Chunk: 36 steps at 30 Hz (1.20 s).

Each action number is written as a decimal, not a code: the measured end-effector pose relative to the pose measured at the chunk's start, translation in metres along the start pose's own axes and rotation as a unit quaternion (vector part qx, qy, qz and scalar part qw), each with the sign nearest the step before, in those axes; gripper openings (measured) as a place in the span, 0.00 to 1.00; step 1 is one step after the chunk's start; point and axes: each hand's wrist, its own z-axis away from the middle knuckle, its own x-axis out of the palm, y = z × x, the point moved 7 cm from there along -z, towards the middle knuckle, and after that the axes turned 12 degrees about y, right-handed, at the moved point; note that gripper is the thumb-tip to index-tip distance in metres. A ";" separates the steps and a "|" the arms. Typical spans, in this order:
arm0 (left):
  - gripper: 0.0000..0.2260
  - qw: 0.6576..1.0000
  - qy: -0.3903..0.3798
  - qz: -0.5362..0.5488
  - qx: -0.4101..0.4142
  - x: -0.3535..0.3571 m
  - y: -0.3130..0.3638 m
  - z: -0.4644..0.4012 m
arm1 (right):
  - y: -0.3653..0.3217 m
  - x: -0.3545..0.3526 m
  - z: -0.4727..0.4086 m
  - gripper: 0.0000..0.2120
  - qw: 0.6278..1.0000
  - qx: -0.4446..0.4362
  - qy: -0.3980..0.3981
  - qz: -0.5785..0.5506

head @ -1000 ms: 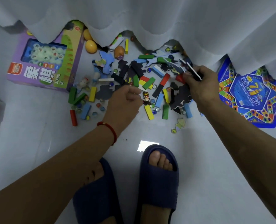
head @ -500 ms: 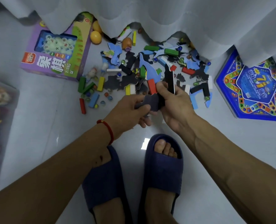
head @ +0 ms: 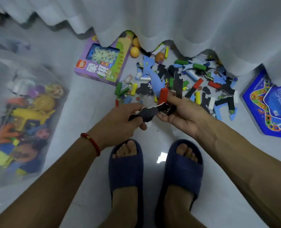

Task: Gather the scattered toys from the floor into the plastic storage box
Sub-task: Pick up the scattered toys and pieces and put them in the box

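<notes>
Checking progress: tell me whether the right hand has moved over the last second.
Yes. The right hand left the pile by the curtain and came toward the slippers, holding puzzle pieces.

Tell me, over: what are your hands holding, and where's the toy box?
Left hand and right hand both grip flat black puzzle pieces; right also holds red block. Clear plastic box to left. Nothing blocking.

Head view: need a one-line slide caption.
Both hands, left hand and right hand, grip black puzzle pieces and a red block above scattered toys; the plastic storage box sits left.
</notes>
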 end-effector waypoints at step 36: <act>0.10 0.936 0.136 0.260 -0.197 -0.044 -0.009 0.072 | -0.101 -0.074 0.078 0.08 0.588 -0.282 0.138 0.745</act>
